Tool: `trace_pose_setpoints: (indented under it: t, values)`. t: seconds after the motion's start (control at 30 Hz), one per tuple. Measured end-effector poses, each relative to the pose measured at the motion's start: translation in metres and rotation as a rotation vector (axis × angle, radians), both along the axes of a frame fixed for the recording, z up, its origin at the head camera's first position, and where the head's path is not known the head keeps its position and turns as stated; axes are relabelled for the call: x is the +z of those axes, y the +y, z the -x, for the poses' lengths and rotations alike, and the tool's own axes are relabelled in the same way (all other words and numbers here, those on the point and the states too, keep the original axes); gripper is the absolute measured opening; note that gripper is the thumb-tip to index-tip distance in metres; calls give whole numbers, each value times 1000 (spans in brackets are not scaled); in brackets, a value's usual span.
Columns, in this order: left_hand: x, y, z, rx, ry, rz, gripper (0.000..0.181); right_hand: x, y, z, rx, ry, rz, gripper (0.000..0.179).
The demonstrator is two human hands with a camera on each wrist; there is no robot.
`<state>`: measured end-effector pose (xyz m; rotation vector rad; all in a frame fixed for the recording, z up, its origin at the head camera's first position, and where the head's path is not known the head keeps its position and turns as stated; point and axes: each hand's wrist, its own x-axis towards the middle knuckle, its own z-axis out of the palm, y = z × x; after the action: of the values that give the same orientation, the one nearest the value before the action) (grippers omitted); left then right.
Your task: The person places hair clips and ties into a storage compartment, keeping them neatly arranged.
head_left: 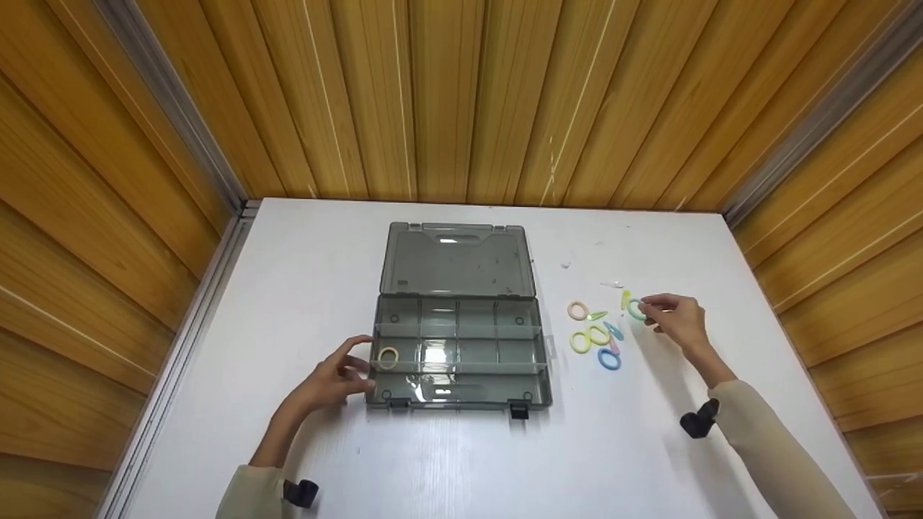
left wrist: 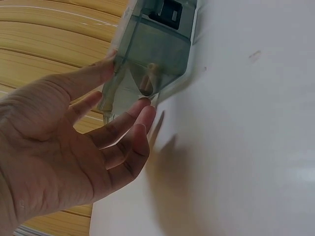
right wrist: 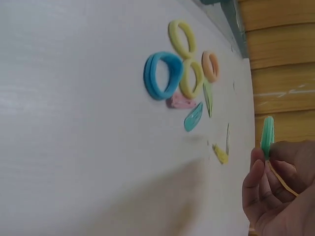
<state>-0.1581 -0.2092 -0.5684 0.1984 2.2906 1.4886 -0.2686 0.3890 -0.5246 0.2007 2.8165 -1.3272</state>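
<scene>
My right hand (head_left: 678, 321) pinches a mint-green hair tie (right wrist: 267, 135) between thumb and fingers, raised above the table in the right wrist view. A thin orange-yellow loop (right wrist: 283, 179) shows against the same hand. My left hand (head_left: 335, 375) touches the left side of a grey see-through compartment box (head_left: 461, 393), its fingers spread along the wall. The box lies with its lid (head_left: 458, 263) folded back. One pale yellow hair tie (head_left: 388, 357) sits in the left end of its middle row.
Right of the box lie a blue hair tie (head_left: 609, 359), yellow hair ties (head_left: 580, 342), a peach hair tie (head_left: 577, 311), a blue snap clip (head_left: 614, 331), a green clip (head_left: 597, 316), a yellow clip (head_left: 624, 300) and a pink clip (right wrist: 182, 102). Wood-patterned walls (head_left: 447, 101) surround the white table (head_left: 303, 245).
</scene>
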Motion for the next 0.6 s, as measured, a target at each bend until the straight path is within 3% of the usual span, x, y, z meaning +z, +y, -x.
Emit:
trace_pose_setpoints:
  t: [0.37, 0.6]
  values:
    - [-4, 1, -1, 49, -15, 54, 79, 15, -74, 0, 204, 6, 146, 34]
    - [-5, 1, -3, 46, -6, 40, 78, 11, -126, -1, 333, 5, 233, 30]
